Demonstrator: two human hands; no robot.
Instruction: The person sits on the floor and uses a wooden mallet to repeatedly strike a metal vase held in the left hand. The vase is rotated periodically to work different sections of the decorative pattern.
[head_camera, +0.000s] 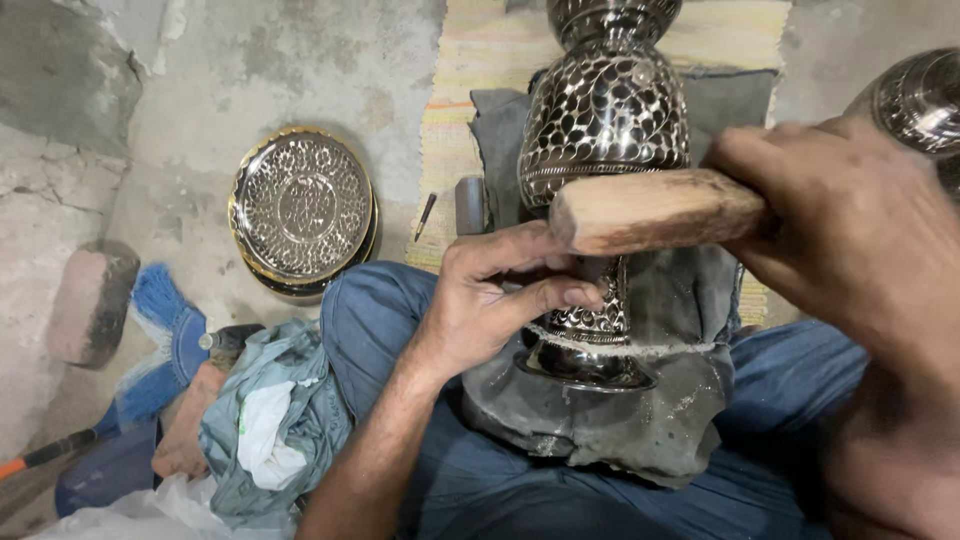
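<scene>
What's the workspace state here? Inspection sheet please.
Surface: grey cloth over the lap, on a concrete floor.
Job's things: engraved metal vase lying on the cloth; wooden mallet.
Clutter: engraved plates, brush, rags, brick, small tool.
Hands: left hand pinched at the vase's neck; right hand grips the mallet.
Cables: nothing seen.
Surroundings: striped mat, second vessel.

I am seeing soft, even daylight with weak shadows. Small glare is shining on the engraved metal vase (604, 120). My right hand (860, 240) is looking blurred, being very near the lens, and the edges are bending slightly.
</scene>
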